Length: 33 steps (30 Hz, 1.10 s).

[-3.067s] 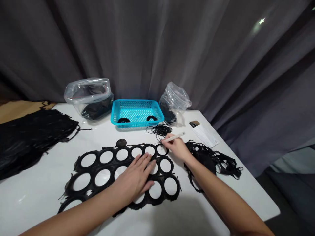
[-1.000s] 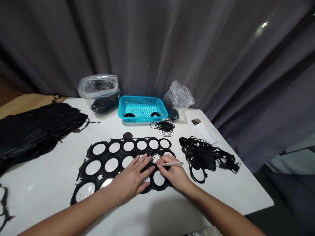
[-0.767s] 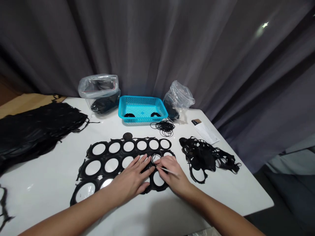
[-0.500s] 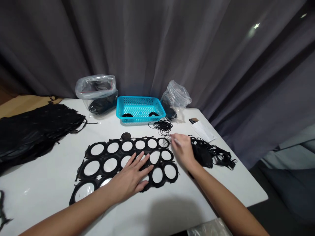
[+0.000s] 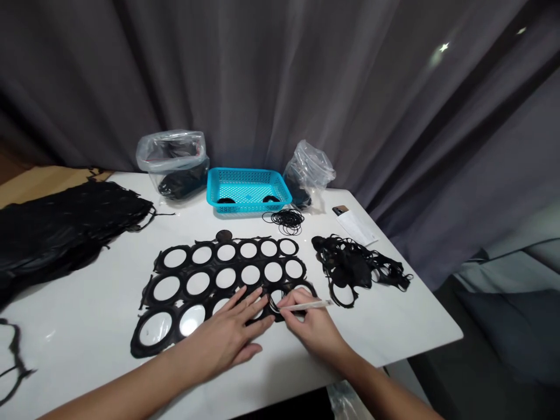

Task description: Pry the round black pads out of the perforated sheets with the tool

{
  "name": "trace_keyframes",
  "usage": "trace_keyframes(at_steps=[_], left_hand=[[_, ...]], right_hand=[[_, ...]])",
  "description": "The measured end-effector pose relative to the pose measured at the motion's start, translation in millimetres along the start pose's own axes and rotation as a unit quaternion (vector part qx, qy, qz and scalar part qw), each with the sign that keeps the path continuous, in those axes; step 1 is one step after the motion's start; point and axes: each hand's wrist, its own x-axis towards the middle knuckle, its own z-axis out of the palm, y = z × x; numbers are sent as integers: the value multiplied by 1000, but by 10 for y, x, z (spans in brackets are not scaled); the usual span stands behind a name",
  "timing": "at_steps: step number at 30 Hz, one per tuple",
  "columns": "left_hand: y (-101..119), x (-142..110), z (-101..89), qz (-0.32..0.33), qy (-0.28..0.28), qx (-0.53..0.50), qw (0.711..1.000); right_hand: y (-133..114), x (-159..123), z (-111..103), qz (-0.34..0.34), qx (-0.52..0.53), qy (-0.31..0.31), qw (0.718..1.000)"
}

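A black rubbery sheet of joined rings (image 5: 188, 271) lies flat on the white table, white showing through its round holes. My left hand (image 5: 231, 332) rests palm down over the sheet's lower row, fingers stretched out. In my right hand (image 5: 312, 324) is a thin, pale pen-like tool (image 5: 312, 304), gripped with its tip at a ring in the lower right part of the sheet. Thin black strands show around that tip. What sort of tool it is I cannot tell. A small dark disc (image 5: 224, 235) sits at the sheet's top edge.
Behind the sheet stands a blue basket (image 5: 249, 208) with two black rings inside. Thin black loops (image 5: 289, 219) lie before it. Clear bags (image 5: 172, 169) flank the basket. Black scraps (image 5: 352, 262) lie at right, a black sheet stack (image 5: 56, 233) at left.
My right hand has moved from the sheet's upper right corner toward me, to its lower right. The scraps at right now show more fully. My left hand stays on the sheet.
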Motion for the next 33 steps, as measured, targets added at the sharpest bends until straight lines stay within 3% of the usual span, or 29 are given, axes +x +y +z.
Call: trace_keyframes(at_steps=[8, 12, 16, 20, 23, 25, 27, 30, 33], left_hand=[[-12, 2, 44, -17, 0, -33, 999], [-16, -5, 45, -23, 11, -42, 999], [-27, -16, 66, -20, 18, -46, 999], [-22, -1, 59, -20, 15, -47, 999], [-5, 11, -23, -15, -3, -46, 999], [0, -20, -103, -8, -11, -39, 999], [-4, -98, -167, -7, -17, -28, 999], [-21, -266, -189, -25, -17, -6, 1000], [-25, -393, -154, -44, -11, -4, 999]], right_hand=[[45, -47, 52, -28, -21, 32, 999], [20, -124, 141, -123, -97, 45, 987], [88, -88, 115, -233, -218, 53, 946], [206, 256, -315, -154, -278, 164, 934], [186, 498, -584, -67, -248, 252, 933], [86, 545, -561, -29, -165, 216, 962], [-55, 495, -387, -4, -72, 125, 990], [-248, 331, -44, 20, 0, 9, 1000], [-325, 189, 188, 15, 7, -41, 999]])
